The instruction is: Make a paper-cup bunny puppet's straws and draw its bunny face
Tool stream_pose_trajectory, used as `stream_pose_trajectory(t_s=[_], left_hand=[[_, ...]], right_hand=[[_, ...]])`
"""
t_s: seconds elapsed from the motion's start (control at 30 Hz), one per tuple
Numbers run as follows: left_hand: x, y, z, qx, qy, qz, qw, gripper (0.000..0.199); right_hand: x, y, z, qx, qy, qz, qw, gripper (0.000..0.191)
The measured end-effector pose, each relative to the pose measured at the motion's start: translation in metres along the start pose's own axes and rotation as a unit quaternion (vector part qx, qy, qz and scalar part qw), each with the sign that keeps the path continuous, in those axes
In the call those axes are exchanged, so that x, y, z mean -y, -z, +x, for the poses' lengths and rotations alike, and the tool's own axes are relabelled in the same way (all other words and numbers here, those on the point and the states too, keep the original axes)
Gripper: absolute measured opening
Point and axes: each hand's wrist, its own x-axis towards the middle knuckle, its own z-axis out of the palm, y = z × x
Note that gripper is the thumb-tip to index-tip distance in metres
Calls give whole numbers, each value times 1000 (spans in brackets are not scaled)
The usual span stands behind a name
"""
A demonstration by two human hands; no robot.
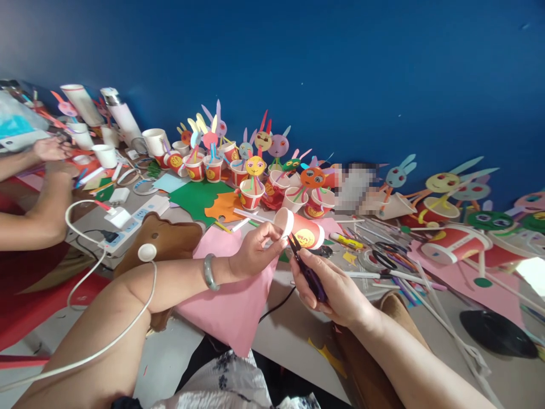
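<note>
My left hand (260,248), with a bangle at its wrist, is closed, thumb and fingertips pinched together. Whatever they hold is too small or hidden to name. In my right hand (330,284) is a pair of dark scissors (307,271), fingers wrapped round the purplish handles. The scissors' tips point up, close to the left fingertips. Directly behind both hands a red and white paper cup (307,230) with a yellow emblem lies on its side. Pink paper (238,309) spreads beneath my left forearm.
Paper cups with bunny-like paper heads, such as a yellow one (256,166), line the blue wall. At left are a power strip (140,218) with a white cable and another person's arms (34,210). Green paper (198,199), pens (347,241) and a black mouse (496,334) lie around.
</note>
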Motion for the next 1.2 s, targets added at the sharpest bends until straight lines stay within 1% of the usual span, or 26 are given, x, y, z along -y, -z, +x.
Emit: stream_pose_trajectory(t_s=[0.17,0.3,0.37,0.47,0.5,0.57,0.63,0.73,0.83,0.97,1.07,1.2], left_hand=[[1,0,-1,2,6,1,1000,37],[0,0,-1,4,9,16,1000,37],[-2,1,-1,2,7,18,1000,37],[-4,1,-3,6,-2,22,1000,33],[-3,2,-3,10,-2,23,1000,32],[-1,2,-5,18,4,20,1000,30],[3,1,-5,18,8,11,1000,30],[9,-1,-5,11,11,-7,1000,32],[9,-3,-4,3,28,-38,999,36],[2,-4,-3,11,49,-84,995,38],[-4,-4,-3,12,74,-100,992,38],[-7,-5,-3,9,84,-116,990,38]], right_hand=[[-5,3,4,9,7,0,1000,48],[-7,5,6,16,24,-29,999,48],[-7,4,6,15,41,-67,997,49],[-6,2,4,-15,91,-162,982,52],[-5,1,4,-21,99,-181,978,53],[-4,1,4,-11,84,-164,983,53],[-4,2,4,4,51,-102,993,51],[-4,3,6,2,31,-50,998,50],[-4,5,8,3,29,-62,998,51],[-6,6,8,8,32,-73,997,50],[-6,6,8,12,41,-73,996,48],[-5,6,7,29,42,-72,996,46]])
